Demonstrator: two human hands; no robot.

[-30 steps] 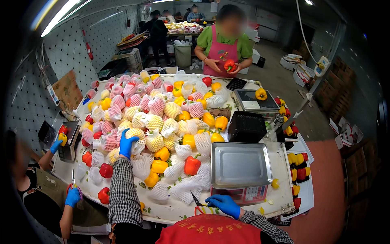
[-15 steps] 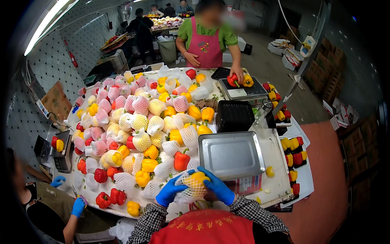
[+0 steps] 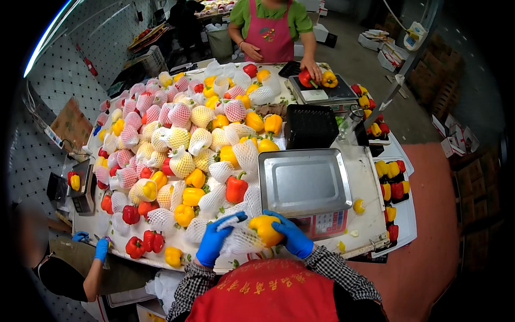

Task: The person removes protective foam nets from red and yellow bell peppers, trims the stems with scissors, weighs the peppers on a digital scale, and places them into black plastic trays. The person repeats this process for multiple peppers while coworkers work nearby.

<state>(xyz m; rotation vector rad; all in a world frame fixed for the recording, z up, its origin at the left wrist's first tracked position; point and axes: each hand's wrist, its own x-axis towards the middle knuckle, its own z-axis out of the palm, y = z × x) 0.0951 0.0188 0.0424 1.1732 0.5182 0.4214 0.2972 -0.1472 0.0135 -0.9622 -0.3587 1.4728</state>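
Both my hands wear blue gloves. My left hand (image 3: pixel 214 239) grips a white foam net sleeve (image 3: pixel 240 239), and my right hand (image 3: pixel 291 234) holds a yellow bell pepper (image 3: pixel 265 228) that sits partly inside that sleeve. They meet at the near edge of the white table (image 3: pixel 365 222), just in front of a steel weighing scale (image 3: pixel 304 181). A red pepper (image 3: pixel 235 188) and many loose and netted peppers (image 3: pixel 182 161) lie right behind my left hand.
A person in a pink apron (image 3: pixel 270 29) stands across the table with a hand on peppers at a second scale (image 3: pixel 321 91). A black crate (image 3: pixel 310 126) sits mid-table. Trays of packed peppers (image 3: pixel 393 185) lie at right. Another person's gloved hand (image 3: pixel 100 249) works at left.
My hands stay together at the near edge on the yellow pepper and net, which they had reached half a second ago. The pepper now sits further into the sleeve.
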